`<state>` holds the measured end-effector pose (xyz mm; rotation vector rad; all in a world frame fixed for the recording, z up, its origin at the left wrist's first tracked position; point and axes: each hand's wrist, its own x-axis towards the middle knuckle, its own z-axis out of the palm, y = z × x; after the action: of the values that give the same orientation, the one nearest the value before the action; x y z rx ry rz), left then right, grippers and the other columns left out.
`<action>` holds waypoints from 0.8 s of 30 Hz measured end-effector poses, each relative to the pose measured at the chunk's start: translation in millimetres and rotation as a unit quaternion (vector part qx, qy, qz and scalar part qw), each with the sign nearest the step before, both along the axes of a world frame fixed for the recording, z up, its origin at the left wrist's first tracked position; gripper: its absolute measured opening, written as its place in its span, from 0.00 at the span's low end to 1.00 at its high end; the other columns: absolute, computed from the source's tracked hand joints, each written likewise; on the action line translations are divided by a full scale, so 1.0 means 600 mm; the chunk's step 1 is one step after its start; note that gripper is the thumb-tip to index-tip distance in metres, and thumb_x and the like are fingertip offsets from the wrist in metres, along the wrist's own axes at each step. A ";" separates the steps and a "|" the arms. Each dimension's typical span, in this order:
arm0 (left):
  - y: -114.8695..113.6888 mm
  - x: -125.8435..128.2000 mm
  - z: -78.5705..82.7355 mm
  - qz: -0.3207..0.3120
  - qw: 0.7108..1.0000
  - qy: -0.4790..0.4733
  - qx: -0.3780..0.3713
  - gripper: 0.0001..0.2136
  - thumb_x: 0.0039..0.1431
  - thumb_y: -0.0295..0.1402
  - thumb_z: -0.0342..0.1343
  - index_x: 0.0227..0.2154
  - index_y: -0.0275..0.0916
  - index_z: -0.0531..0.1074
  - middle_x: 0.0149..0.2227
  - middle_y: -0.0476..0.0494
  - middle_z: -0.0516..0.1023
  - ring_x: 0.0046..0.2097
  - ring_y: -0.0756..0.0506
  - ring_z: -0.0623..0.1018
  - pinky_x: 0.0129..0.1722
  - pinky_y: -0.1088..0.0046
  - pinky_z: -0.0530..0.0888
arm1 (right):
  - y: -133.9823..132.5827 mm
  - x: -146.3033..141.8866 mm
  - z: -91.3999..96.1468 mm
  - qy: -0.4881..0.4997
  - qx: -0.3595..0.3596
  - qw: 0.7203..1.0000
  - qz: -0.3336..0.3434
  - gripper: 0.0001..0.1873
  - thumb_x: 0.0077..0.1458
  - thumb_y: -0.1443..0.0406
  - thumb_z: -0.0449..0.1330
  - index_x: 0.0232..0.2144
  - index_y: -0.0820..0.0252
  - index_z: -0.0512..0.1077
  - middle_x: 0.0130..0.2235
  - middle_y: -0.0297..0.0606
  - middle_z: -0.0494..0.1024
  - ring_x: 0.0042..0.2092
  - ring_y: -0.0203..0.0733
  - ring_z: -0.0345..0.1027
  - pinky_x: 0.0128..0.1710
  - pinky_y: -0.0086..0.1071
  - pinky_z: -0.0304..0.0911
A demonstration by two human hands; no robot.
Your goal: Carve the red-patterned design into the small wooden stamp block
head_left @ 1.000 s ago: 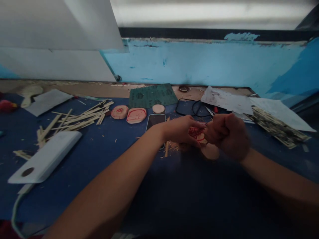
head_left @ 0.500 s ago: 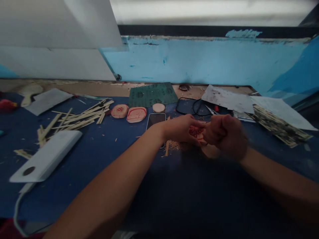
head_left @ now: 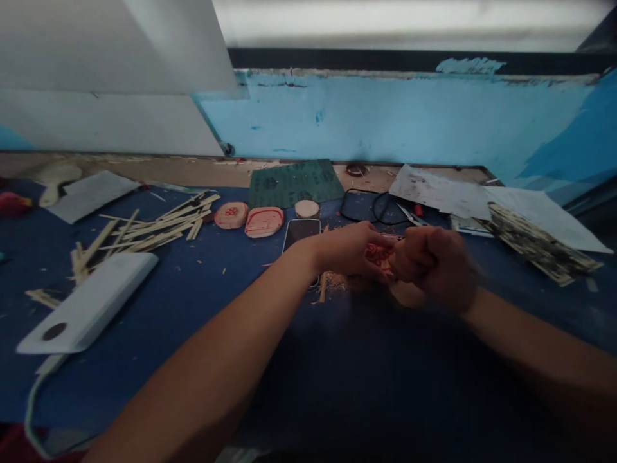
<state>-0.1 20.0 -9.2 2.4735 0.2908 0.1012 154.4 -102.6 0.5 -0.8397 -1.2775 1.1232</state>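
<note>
While the hands are held together, a red-marked wooden piece (head_left: 379,254) is pinched between the left hand (head_left: 348,252) and the right hand (head_left: 434,267); most of it is blocked from view by the fingers of both, and only a red-patterned face shows between them. The right hand is blurred and closed like a fist, so whether a tool is gripped inside cannot be told. A round wooden disc (head_left: 407,294) is partly hidden just below the right hand. Wood shavings (head_left: 333,284) are scattered just below the left hand, and a smartphone (head_left: 301,235) is partly covered by the left hand and wrist. Ahead of the left hand, a plain wooden disc (head_left: 307,209) and a green sanding sheet (head_left: 294,183) are laid out, with two wooden blanks (head_left: 248,218) bearing red drawings farther left. Ahead of the right hand, a black cable (head_left: 373,209), small snips (head_left: 409,215) and loose paper sheets (head_left: 438,199) are placed; a bundle of printed strips (head_left: 540,245) lies beyond its right. Well left of the left hand, loose wooden sticks (head_left: 154,225) and a white power bank (head_left: 87,302) rest on a blue work mat (head_left: 193,283)
</note>
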 end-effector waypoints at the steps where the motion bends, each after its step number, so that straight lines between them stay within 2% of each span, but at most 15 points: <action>1: 0.000 0.000 0.000 -0.002 1.000 -0.002 -0.002 0.24 0.57 0.49 0.68 0.55 0.48 0.79 0.51 0.44 0.76 0.48 0.43 0.76 0.49 0.70 0.71 | 0.000 -0.001 -0.001 0.006 0.006 1.000 0.000 0.34 0.63 0.44 0.60 0.15 0.56 0.56 0.18 0.27 0.49 0.18 0.32 0.42 0.19 0.33 0.44; 4: 0.001 0.001 -0.003 0.002 1.000 -0.003 -0.003 0.27 0.56 0.51 0.69 0.56 0.47 0.78 0.51 0.43 0.76 0.47 0.43 0.77 0.48 0.70 0.71 | -0.001 -0.004 -0.007 0.037 0.023 0.999 0.006 0.34 0.64 0.46 0.60 0.15 0.56 0.56 0.19 0.26 0.47 0.18 0.32 0.41 0.19 0.32 0.43; 8: 0.001 0.001 -0.005 0.000 1.000 -0.004 0.004 0.23 0.57 0.50 0.68 0.53 0.47 0.80 0.50 0.43 0.76 0.46 0.43 0.76 0.48 0.70 0.71 | 0.002 -0.002 -0.010 0.031 0.003 0.999 0.019 0.32 0.65 0.46 0.59 0.16 0.55 0.58 0.18 0.26 0.48 0.18 0.32 0.41 0.17 0.32 0.42; 12: 0.000 0.001 -0.003 0.023 1.000 0.019 -0.008 0.32 0.56 0.53 0.68 0.61 0.47 0.75 0.56 0.40 0.74 0.52 0.41 0.76 0.52 0.69 0.71 | 0.002 0.008 0.016 0.066 0.003 0.997 0.049 0.33 0.64 0.46 0.60 0.16 0.55 0.54 0.18 0.25 0.45 0.18 0.32 0.38 0.17 0.32 0.41; 15: -0.002 0.000 0.000 0.035 0.999 0.038 -0.008 0.38 0.55 0.53 0.69 0.66 0.48 0.70 0.60 0.39 0.71 0.57 0.39 0.75 0.56 0.68 0.69 | 0.001 0.018 0.036 0.074 0.013 0.996 0.043 0.33 0.65 0.47 0.59 0.16 0.56 0.54 0.18 0.26 0.43 0.18 0.32 0.36 0.18 0.32 0.39; 19: -0.006 -0.002 0.004 0.019 0.999 0.027 0.000 0.36 0.57 0.55 0.67 0.65 0.48 0.71 0.61 0.39 0.73 0.58 0.38 0.75 0.57 0.67 0.70 | 0.003 0.023 0.031 0.074 -0.003 0.997 0.038 0.32 0.64 0.47 0.60 0.16 0.55 0.56 0.17 0.26 0.44 0.18 0.33 0.35 0.18 0.33 0.38; 24: -0.004 -0.001 0.002 -0.009 1.000 0.002 0.008 0.30 0.58 0.53 0.68 0.60 0.47 0.76 0.60 0.40 0.74 0.58 0.39 0.75 0.56 0.67 0.70 | 0.004 0.019 0.020 0.065 -0.018 0.995 0.079 0.33 0.64 0.46 0.59 0.16 0.55 0.54 0.17 0.25 0.46 0.17 0.32 0.38 0.17 0.30 0.43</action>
<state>-0.6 17.6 -8.0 2.4928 0.2698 0.0922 166.0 -100.0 12.4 -0.6897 -1.2345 1.3092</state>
